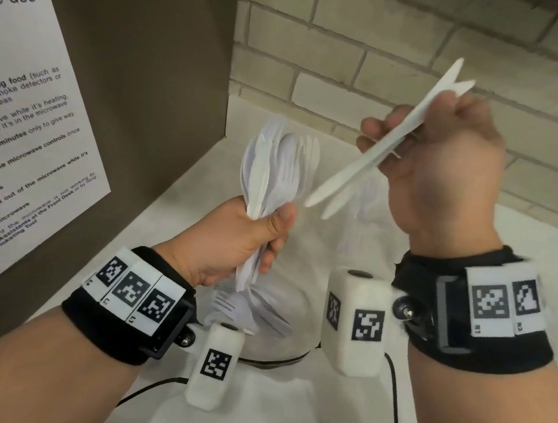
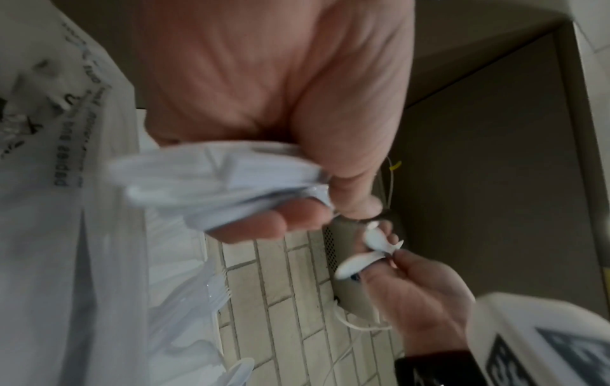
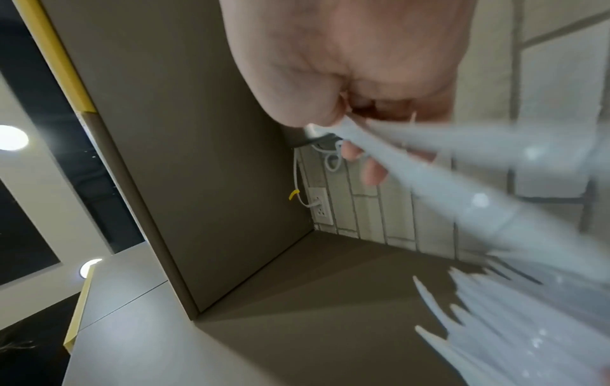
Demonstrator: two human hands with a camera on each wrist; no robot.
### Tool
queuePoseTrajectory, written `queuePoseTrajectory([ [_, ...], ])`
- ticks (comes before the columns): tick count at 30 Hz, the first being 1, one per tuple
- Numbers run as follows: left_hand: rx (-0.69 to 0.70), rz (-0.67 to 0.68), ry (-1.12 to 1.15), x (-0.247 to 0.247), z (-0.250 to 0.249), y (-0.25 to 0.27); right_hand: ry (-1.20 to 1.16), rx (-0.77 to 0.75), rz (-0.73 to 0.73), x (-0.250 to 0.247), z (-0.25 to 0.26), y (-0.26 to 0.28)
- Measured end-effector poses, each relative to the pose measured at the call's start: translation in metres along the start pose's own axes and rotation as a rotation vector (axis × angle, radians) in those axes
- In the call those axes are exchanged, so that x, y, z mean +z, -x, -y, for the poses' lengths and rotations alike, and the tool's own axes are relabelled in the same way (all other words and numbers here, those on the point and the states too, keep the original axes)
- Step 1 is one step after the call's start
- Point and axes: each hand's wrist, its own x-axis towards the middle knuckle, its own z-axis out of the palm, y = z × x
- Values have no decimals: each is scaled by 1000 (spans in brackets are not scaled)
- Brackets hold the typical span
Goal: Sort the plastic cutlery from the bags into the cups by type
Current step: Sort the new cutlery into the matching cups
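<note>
My left hand [image 1: 260, 240] grips a fanned bunch of white plastic forks and spoons [image 1: 278, 173] upright above a clear plastic bag [image 1: 259, 316] that holds more cutlery. Up at the right, my right hand [image 1: 425, 147] pinches two white plastic knives [image 1: 373, 152], slanted with their lower ends pointing down toward the bunch. The left wrist view shows the gripped bunch [image 2: 231, 180] from below, beside the printed bag [image 2: 59, 209]. Blurred knives [image 3: 462, 188] cross the right wrist view, with several more white knife tips [image 3: 488, 326] inside something clear at the bottom right. A cup is not plainly visible.
A brown panel with a white notice [image 1: 22, 115] stands close on the left. A pale brick wall [image 1: 426, 37] closes the back. The white counter [image 1: 534, 259] runs to the right. A black cable [image 1: 394, 395] trails near my wrists. A wall socket [image 3: 322, 206] sits in the corner.
</note>
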Motion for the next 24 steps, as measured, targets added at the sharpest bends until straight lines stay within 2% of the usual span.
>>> queuePoseTrajectory([
  [2,6,-120,-151,3,1,-3,-18,-21,32,3,4,1],
  [3,9,-177,-200,5,1,-5,45,-4,74,5,3,3],
  [5,19,-271,-231,7,3,-10,322,30,197,9,-6,9],
  [7,36,-316,-255,9,3,-15,658,-14,325,11,-20,16],
  [9,53,-304,-290,9,2,-17,801,-31,366,12,-31,20],
  [13,91,-312,-343,11,1,-15,770,-11,317,16,-42,21],
  [17,139,-324,-393,17,0,-12,680,-69,284,23,-49,25],
  [20,98,-328,-363,16,0,-13,611,-43,265,22,-52,25],
  [24,26,-301,-208,16,2,-15,623,-1,272,18,-52,23],
])
